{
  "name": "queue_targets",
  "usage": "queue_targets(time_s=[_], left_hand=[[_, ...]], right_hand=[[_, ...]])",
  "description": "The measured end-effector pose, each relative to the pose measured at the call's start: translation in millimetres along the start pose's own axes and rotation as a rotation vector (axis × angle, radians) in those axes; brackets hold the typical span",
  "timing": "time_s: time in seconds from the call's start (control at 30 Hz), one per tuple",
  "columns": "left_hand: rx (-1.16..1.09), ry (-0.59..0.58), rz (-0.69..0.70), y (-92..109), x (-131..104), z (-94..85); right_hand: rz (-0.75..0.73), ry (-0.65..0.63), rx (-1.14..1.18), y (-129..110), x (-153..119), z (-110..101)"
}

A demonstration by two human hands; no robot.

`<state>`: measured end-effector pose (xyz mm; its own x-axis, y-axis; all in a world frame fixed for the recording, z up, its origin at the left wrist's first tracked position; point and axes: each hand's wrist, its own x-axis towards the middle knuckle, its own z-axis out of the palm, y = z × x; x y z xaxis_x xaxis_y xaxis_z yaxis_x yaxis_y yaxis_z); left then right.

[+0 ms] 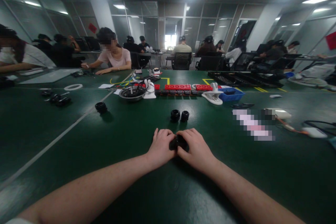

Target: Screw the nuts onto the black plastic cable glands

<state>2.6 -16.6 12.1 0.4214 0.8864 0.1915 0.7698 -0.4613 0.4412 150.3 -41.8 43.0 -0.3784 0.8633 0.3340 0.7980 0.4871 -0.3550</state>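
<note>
Both hands meet over the green tabletop, low in the middle of the head view. My right hand (195, 146) curls its thumb and fingers around a black ring-shaped part (181, 142). From the other side my left hand (163, 146) closes on the dark left edge of the same part. Whether this is one piece or two fitted together I cannot tell, as the fingers cover much of it. Just beyond the fingertips stand two similar parts, a wider black ring part (175, 115) and a narrower black ring part (185, 116), side by side.
Another black part (100, 107) stands at the left. Behind are a metal bowl (132, 98) with dark cables, red blocks (177, 87), a white clip stand (214, 95) and a blue bin (231, 95). A person (115, 54) sits across the table (131, 129).
</note>
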Motion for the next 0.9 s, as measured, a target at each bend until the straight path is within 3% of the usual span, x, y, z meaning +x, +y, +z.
queue_targets(time_s=[0.27,0.53,0.9], left_hand=[[-0.031,-0.015,-0.003,-1,0,2.1],[-0.031,-0.019,0.013,-2,0,0.6],[-0.031,0.041,-0.072,-12,6,2.1]], right_hand=[[-0.074,-0.027,-0.022,-6,-2,0],[-0.12,0.039,-0.06,-8,-6,2],[-0.145,0.044,-0.081,-2,-11,1]])
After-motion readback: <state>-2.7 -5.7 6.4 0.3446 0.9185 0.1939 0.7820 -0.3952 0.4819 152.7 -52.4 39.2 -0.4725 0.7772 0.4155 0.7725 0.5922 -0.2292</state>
